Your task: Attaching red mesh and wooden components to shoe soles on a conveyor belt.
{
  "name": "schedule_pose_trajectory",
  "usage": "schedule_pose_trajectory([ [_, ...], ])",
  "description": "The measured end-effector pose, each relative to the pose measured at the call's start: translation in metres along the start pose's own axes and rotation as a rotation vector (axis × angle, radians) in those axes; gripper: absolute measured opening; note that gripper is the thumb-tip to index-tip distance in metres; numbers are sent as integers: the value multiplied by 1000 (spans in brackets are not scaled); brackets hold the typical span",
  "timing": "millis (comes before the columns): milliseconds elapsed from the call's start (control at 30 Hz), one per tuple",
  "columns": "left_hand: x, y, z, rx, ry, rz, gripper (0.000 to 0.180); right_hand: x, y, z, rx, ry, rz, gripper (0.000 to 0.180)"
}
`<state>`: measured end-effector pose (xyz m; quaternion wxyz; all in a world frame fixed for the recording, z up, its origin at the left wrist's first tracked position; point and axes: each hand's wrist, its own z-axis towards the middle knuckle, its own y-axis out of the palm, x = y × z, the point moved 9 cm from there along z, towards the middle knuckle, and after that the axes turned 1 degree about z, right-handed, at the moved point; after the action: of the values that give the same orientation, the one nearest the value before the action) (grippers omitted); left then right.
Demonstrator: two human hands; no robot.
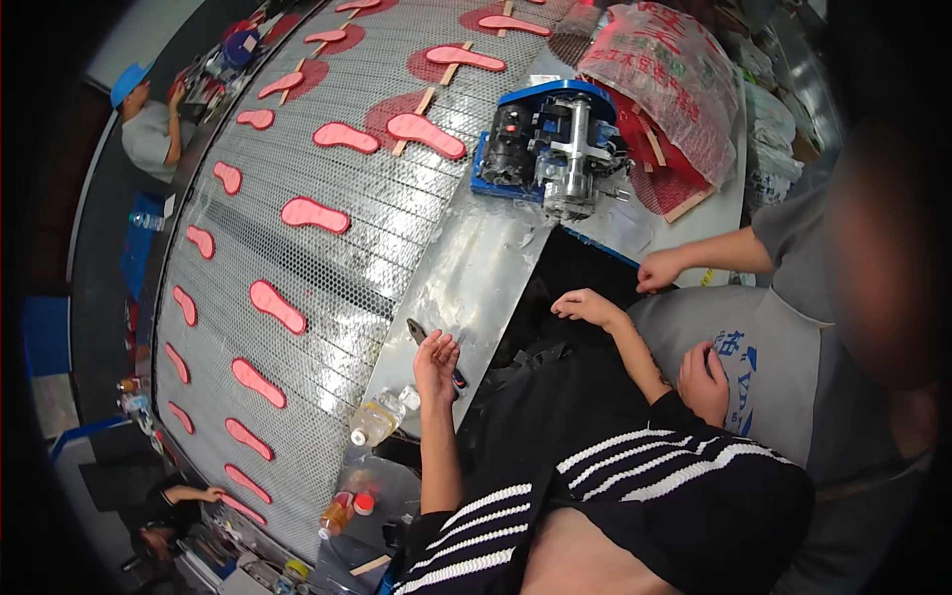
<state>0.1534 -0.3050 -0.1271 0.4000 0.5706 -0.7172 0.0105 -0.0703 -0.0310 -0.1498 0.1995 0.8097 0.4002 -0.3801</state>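
My left hand [436, 365] is over the metal ledge beside the conveyor, fingers curled round a slim dark hand tool [416, 328]. One end of the tool sticks out past the fingertips; its middle is hidden, so I cannot tell its kind. My right hand [587, 307] hovers above my dark lap, fingers loosely bent and apart, holding nothing. Pink shoe insoles [278, 306] lie in rows on the mesh conveyor belt [347, 283]. Up the ledge from my hands stands a blue and black motorised roller machine [555, 139].
A co-worker in a grey apron [734, 357] sits close on my right. A clear plastic bottle [378, 418] and an amber bottle [336, 516] lie near my left forearm. Plastic-wrapped red material [664, 89] is behind the machine. Two people [149, 134] are across the belt.
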Motion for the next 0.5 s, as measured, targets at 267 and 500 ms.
schedule_pose_trajectory([
  [267, -10, -20, -8, 51, 23, -27, 31, -4, -3, 10, -3, -58, -149, 27],
  [500, -12, -25, -10, 59, 30, -33, 35, 11, -36, 18, 129, -18, -57, 27],
])
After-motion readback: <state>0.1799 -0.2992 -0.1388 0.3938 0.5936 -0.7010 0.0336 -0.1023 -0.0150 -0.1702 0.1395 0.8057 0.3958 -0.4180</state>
